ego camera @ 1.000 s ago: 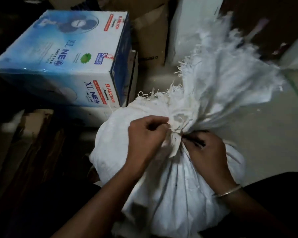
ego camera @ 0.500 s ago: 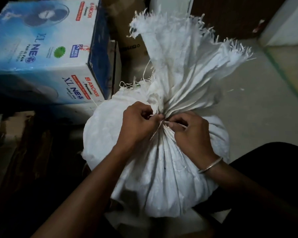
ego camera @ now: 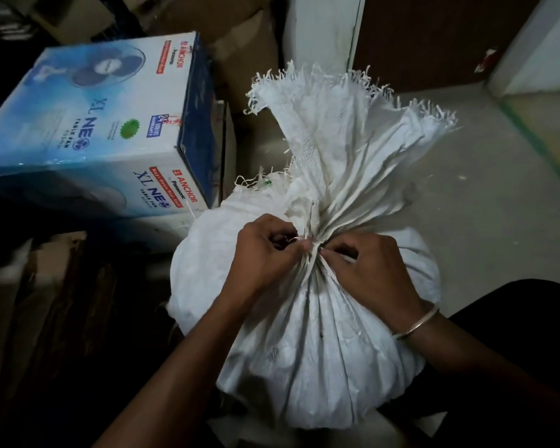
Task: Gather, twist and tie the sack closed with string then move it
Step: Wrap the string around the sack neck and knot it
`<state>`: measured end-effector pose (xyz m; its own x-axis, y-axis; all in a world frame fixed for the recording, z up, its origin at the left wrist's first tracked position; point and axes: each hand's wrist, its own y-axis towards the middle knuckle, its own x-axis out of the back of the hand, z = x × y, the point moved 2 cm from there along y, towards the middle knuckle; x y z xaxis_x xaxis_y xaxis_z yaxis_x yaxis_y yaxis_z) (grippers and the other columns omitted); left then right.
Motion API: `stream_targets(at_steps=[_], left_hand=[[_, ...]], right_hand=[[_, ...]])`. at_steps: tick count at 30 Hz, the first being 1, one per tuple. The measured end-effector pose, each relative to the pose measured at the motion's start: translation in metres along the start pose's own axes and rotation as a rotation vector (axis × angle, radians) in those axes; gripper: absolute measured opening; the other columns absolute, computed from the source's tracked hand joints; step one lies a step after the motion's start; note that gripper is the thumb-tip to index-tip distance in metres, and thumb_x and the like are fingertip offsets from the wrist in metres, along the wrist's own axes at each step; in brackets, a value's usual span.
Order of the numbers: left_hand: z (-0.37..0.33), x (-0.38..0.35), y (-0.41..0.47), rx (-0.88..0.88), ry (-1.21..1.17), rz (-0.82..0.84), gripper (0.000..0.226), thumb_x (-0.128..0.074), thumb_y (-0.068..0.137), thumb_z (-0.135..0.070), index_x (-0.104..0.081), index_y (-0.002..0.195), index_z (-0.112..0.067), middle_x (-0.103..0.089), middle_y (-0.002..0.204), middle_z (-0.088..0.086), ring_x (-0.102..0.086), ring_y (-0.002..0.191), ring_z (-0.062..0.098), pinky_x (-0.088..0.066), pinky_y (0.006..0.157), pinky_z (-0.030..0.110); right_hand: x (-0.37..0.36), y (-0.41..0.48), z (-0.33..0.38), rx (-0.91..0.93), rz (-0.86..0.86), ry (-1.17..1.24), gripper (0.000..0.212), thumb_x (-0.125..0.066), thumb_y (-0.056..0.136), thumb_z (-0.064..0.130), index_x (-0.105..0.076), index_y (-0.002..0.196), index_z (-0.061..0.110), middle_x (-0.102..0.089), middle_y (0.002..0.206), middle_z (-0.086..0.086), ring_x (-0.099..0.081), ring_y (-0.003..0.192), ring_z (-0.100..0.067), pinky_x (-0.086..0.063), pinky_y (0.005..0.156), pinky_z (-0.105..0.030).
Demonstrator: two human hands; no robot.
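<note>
Both hands point(ego camera: 265, 250) point(ego camera: 369, 270) pinched on sack point(ego camera: 304, 350) neck

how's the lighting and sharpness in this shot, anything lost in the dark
Head view: dim overall; the white sack and fan box are the brightest parts; the lower-left corner falls into near-black shadow; both hands, left hand and right hand, look fairly sharp; wide-angle bending at the edges.

The bulging woven plastic sack point(ego camera: 317, 344) is plain white, its frayed fringe the same white, with grey shadow lines down its gathered folds. The cardboard table-fan box point(ego camera: 97, 130) fades from white to sky blue, has one dark navy side, red label strips, a green starburst badge and a dark blue fan picture. The slim metal bangle point(ego camera: 417, 324) is silver, and the smooth floor point(ego camera: 485, 221) is pale grey with a green stripe edging a yellowish patch.
</note>
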<state>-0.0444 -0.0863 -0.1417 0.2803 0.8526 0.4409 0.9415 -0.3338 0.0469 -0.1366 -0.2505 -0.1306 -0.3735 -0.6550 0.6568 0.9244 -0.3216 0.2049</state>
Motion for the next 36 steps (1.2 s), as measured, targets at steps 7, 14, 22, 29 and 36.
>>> stream_targets(at_steps=[7,14,22,29,36], left_hand=[[0.000,-0.013,-0.018,-0.018,0.014,-0.117,0.014,-0.083,0.080,-0.026,-0.077,0.078,-0.014,-0.066,0.083,-0.015,-0.068,0.070,0.005,-0.058,0.066,0.031],[0.000,-0.012,-0.018,-0.055,0.083,-0.107,0.018,-0.075,0.081,-0.032,-0.078,0.082,-0.014,-0.067,0.089,-0.008,-0.069,0.078,0.010,-0.058,0.072,0.040],[0.000,-0.011,-0.015,-0.038,0.086,0.063,0.016,-0.067,0.080,-0.026,-0.074,0.089,-0.016,-0.059,0.092,-0.006,-0.065,0.083,0.011,-0.056,0.079,0.042],[-0.002,-0.007,-0.011,-0.122,0.127,-0.003,0.015,-0.078,0.076,-0.023,-0.073,0.083,-0.012,-0.063,0.088,-0.002,-0.066,0.077,0.015,-0.057,0.074,0.043],[0.003,-0.010,-0.008,-0.214,0.208,-0.001,0.015,-0.079,0.079,-0.023,-0.071,0.075,-0.012,-0.061,0.081,-0.004,-0.063,0.068,0.014,-0.055,0.066,0.042]], right_hand=[[-0.022,-0.005,-0.005,-0.029,-0.102,-0.024,0.011,-0.075,0.081,0.020,-0.070,0.073,0.014,-0.071,0.071,0.000,-0.067,0.068,-0.023,-0.054,0.064,-0.042],[-0.029,-0.007,-0.004,-0.092,-0.137,0.026,0.014,-0.078,0.082,0.014,-0.070,0.070,0.016,-0.071,0.068,0.005,-0.065,0.065,-0.015,-0.051,0.063,-0.036],[-0.023,-0.007,-0.009,-0.085,-0.048,0.073,0.013,-0.078,0.084,0.014,-0.072,0.074,0.019,-0.070,0.070,0.012,-0.066,0.070,-0.003,-0.049,0.067,-0.020],[-0.022,-0.006,-0.010,-0.098,-0.041,0.070,0.013,-0.078,0.084,0.014,-0.072,0.074,0.020,-0.069,0.071,0.014,-0.065,0.071,-0.003,-0.048,0.068,-0.019],[-0.024,-0.007,-0.013,-0.091,-0.044,0.044,0.018,-0.077,0.083,0.010,-0.068,0.071,0.019,-0.066,0.068,0.014,-0.064,0.070,-0.005,-0.052,0.068,-0.031]])
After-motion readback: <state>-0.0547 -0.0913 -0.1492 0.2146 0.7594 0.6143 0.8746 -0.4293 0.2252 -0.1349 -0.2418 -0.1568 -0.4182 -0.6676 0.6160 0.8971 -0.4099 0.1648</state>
